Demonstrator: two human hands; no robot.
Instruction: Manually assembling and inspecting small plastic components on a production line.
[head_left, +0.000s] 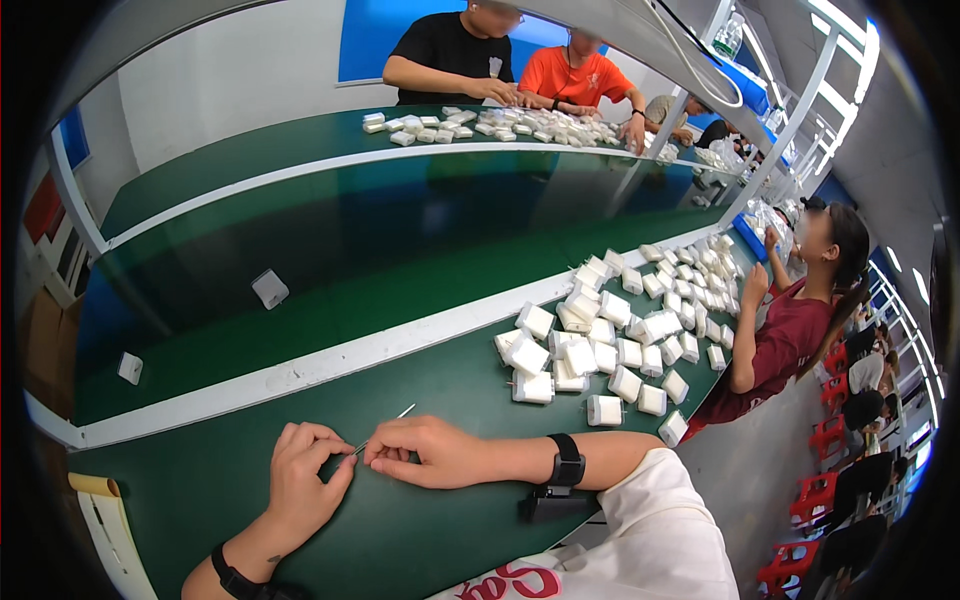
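Note:
A thin pale rod (405, 410) lies slantwise between my two hands, just above the green table. Its near end sits at the fingertips of my left hand (300, 468), where thumb and forefinger pinch together. My right hand (425, 452) has its fingers curled against the same rod from the right, covering its middle part; the far end sticks out beyond the knuckles. What exactly the rod is cannot be made out. To the right of my hands is a large heap of small white block-shaped plug-like pieces (575, 355), some with thin pins showing.
A white rail (330, 367) divides my green tabletop (180, 470) from a sunken dark green strip, where two white pieces (269, 289) lie. A yellow-edged pad (105, 520) is at lower left. Across, co-workers (455, 55) handle similar pieces; a person in maroon (790, 320) is at right.

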